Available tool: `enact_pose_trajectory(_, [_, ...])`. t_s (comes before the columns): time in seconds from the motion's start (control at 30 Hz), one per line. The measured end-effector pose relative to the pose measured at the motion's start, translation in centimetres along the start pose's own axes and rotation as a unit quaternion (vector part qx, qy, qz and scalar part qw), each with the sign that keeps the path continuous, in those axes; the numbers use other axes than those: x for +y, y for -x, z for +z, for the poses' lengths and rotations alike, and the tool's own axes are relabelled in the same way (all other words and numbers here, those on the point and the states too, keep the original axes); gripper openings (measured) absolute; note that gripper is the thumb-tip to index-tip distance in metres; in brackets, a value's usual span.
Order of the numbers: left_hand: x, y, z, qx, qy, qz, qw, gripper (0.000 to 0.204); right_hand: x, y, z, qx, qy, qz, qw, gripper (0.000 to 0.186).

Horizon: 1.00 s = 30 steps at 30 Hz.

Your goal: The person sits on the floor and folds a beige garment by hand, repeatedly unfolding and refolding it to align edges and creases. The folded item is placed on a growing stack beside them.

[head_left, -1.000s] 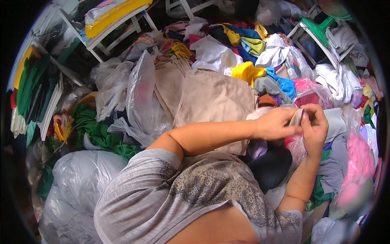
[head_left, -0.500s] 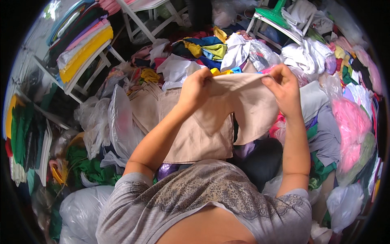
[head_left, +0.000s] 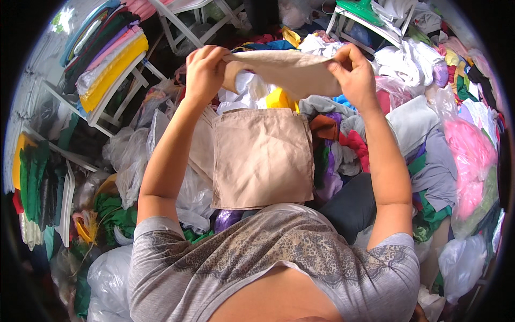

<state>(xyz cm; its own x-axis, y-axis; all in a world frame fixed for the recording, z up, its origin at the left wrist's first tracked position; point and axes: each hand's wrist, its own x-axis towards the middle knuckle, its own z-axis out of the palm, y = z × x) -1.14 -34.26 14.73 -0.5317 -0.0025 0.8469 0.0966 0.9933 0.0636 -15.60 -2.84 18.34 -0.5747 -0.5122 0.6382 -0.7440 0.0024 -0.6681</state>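
Between my raised hands a beige piece of fabric [head_left: 284, 68] is stretched out, lifted clear of the pile below it. My left hand [head_left: 205, 74] is closed on its left end, and my right hand [head_left: 351, 77] pinches the right end between thumb and fingers. The cloth sags a little and its lower edge curls near my left hand. Directly in front of my body lies a squared stack of beige fabric pieces [head_left: 263, 158], its edges slightly uneven. More beige fabric [head_left: 199, 142] spreads to the left of that stack, partly behind my left forearm.
Heaps of coloured cloth and clear plastic bags surround me. Folded fabrics lie on a white rack [head_left: 115, 88] at the far left. A green object [head_left: 360, 12] rests on a white stool [head_left: 370, 40] at the back right. A bag of pink cloth [head_left: 469, 166] lies at the right.
Both hands have moved up and away from me, my left hand also leftward. The held fabric is pulled wider and no longer covers the beige stack, which now shows fully.
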Motion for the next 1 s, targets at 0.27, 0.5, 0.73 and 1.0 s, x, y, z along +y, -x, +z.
enact_pose_trajectory(0.27, [6.5, 14.1, 6.6, 0.162, 0.765, -0.511, 0.358, 0.056, 1.5, 7.7, 5.0, -0.166, -0.002, 0.073, 0.983, 0.012])
enact_pose_trajectory(0.5, [5.4, 19.7, 9.8, 0.087, 0.664, -0.680, 0.299, 0.025, 4.7, 13.5, 5.2, -0.275, 0.079, 0.066, 0.956, 0.016])
enact_pose_trajectory(0.73, [5.6, 23.5, -1.3, 0.022, 0.505, -0.674, 0.539, 0.013, 4.1, 17.8, 5.4, -0.330, 0.097, 0.048, 0.938, 0.015])
enact_pose_trajectory(1.0, [6.7, 24.5, -4.3, -0.385, 0.214, -0.572, 0.692, 0.034, 2.2, 22.0, 5.4, -0.441, 0.119, 0.099, 0.884, 0.017])
